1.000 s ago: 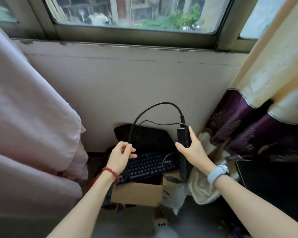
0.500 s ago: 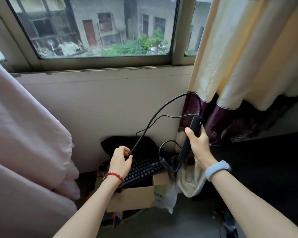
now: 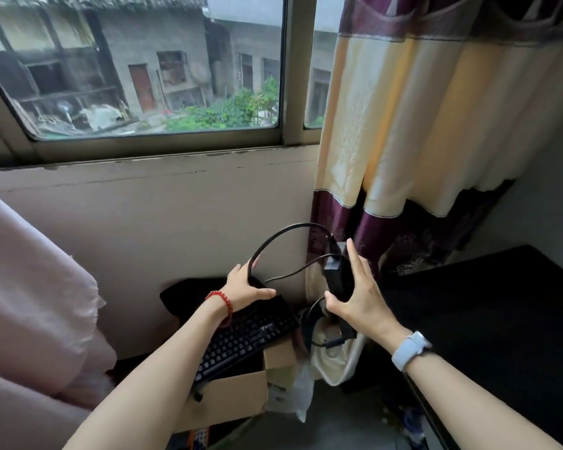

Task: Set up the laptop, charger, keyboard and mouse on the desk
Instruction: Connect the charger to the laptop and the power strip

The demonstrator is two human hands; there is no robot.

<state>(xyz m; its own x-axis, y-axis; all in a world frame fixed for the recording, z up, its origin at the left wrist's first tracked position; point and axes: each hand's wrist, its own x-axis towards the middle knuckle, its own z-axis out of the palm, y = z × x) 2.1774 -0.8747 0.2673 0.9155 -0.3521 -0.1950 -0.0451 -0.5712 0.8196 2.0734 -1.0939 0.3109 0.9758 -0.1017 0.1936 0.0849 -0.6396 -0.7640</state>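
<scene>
Right hand (image 3: 358,297): gripped the black charger (image 3: 338,277) brick, thumb under it, fingers spread along its far side.
Left hand (image 3: 246,285): fingers lay loosely round the charger's cable (image 3: 275,235), seemingly a light hold.
Cable: arched from the brick toward 9 o'clock.
Keyboard (image 3: 241,339): at 6 o'clock of the left hand, tilted in a cardboard box (image 3: 228,397).
Surface (image 3: 501,319): dark, at 3 o'clock of the right hand.
</scene>
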